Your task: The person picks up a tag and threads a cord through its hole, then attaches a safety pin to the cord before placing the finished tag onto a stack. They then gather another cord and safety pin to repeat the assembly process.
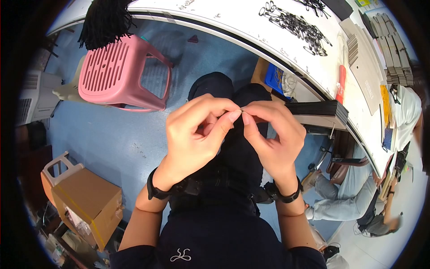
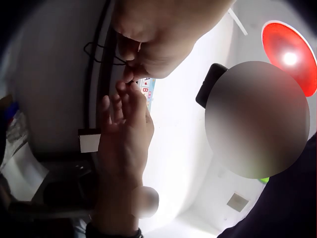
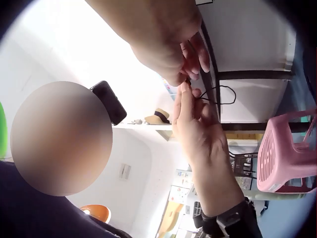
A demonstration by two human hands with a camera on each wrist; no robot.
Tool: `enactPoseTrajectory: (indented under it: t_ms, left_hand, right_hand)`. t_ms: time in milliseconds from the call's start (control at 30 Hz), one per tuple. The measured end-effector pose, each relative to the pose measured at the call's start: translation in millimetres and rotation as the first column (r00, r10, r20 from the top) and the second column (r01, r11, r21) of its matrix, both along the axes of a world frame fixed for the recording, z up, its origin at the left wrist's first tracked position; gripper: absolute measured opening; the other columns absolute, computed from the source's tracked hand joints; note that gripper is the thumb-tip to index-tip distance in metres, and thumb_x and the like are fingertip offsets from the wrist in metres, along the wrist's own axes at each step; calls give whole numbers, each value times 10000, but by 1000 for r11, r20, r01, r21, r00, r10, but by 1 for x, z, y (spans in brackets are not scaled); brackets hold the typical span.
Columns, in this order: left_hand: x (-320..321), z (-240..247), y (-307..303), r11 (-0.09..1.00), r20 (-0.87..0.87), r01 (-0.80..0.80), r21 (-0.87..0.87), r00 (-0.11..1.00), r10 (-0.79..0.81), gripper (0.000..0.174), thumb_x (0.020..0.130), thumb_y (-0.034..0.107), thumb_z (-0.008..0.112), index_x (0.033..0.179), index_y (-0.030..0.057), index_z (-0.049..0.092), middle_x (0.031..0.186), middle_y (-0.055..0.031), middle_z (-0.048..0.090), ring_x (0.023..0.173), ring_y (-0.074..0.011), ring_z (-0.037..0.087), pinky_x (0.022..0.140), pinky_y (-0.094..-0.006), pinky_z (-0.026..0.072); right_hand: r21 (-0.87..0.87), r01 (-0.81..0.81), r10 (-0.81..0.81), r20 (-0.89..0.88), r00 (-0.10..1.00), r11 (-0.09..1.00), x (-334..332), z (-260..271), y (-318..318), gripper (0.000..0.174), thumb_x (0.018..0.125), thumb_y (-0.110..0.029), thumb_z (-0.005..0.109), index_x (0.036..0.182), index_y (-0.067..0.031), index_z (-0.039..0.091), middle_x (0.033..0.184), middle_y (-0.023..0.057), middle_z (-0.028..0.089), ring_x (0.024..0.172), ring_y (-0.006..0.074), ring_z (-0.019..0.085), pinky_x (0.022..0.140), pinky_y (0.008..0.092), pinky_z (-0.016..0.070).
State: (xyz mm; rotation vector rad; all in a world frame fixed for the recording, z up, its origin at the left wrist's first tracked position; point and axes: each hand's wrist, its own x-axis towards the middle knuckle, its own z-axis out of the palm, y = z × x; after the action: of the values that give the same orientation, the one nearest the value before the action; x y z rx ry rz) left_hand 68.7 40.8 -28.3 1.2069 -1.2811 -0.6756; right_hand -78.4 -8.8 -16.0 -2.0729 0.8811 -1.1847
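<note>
In front of my lap both hands meet at the fingertips. My left hand point(image 1: 195, 130) and my right hand point(image 1: 277, 134) each pinch a thin black cord point(image 3: 235, 94) between thumb and index finger. Part of this cord hangs as a loose loop beside the left hand point(image 3: 203, 134) in the right wrist view. The same loop shows at the table edge in the left wrist view. Only a tiny dark bit shows between the fingertips in the head view; the fingers hide the rest.
A white table point(image 1: 215, 18) curves ahead, bearing a pile of small black cord loops point(image 1: 298, 29). A black cord bundle point(image 1: 105, 24) hangs over its edge by a pink stool point(image 1: 107, 71). A black stack point(image 1: 318, 109) is right of my hands. A cardboard box point(image 1: 87, 197) stands left; another person point(image 1: 340, 193) sits right.
</note>
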Motion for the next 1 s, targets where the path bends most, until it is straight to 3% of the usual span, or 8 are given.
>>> enactPoseTrajectory:
  t_ms: [33,67,133,167,233,467,633,1000]
  left_hand:
    - [-1,-1,0,996,-168,55,64,985,-44,109,800,-19,673,904,1,649,683,-15,584,570,-33,522,462,-178,346]
    - [-1,-1,0,996,-169,57,65,985,-45,109,800,-19,673,904,1,649,683,-15,584,570,-33,522,462,-178,346]
    - [0,2,1,964,-482,207,164,870,-105,89,846,30,648,930,1,638,718,2,596,608,-26,532,477,-164,338]
    - [3,5,1,964,-483,208,164,869,-105,89,846,30,648,930,1,638,718,2,596,608,-26,532,477,-164,338]
    - [9,12,1,891,-718,403,211,682,-139,127,864,72,638,965,-5,628,722,-1,595,608,-22,527,471,-155,302]
    - [8,7,1,877,-778,421,230,622,-95,156,872,99,630,986,-8,633,712,-23,593,542,-4,431,438,-173,223]
    - [7,8,2,897,-775,351,269,632,-15,159,884,96,609,992,-18,630,699,-34,590,497,6,354,427,-181,196]
    - [7,13,6,893,-783,393,218,617,-80,146,873,78,621,987,-13,637,707,-24,602,523,5,404,430,-169,221]
  right_hand:
    - [-178,8,-19,-65,998,984,-1,-1,-2,173,716,38,701,868,-23,645,802,77,635,664,195,607,562,263,482]
    - [-177,9,-21,-66,998,984,-1,0,-2,173,716,38,701,868,-23,645,802,77,635,664,195,607,562,263,482]
    - [-233,8,-23,-63,998,972,0,1,-2,213,681,33,718,874,-32,657,806,75,639,658,228,601,551,277,464]
    - [-233,8,-24,-64,998,973,0,-1,-2,213,681,33,718,874,-32,657,806,75,639,658,228,601,551,277,464]
    - [-107,42,-43,-6,999,993,1,-5,-3,196,699,30,722,876,-24,657,820,83,643,657,203,605,555,263,479]
    - [52,37,-43,122,992,998,3,-6,4,184,721,35,725,885,-8,653,846,98,644,679,159,616,576,234,504]
    - [-171,74,-63,66,996,982,0,0,8,222,675,34,751,872,-17,661,840,89,641,664,180,616,571,245,492]
    - [-340,98,-100,12,995,935,4,-4,6,222,650,31,750,859,-7,684,825,74,639,623,156,603,525,236,472]
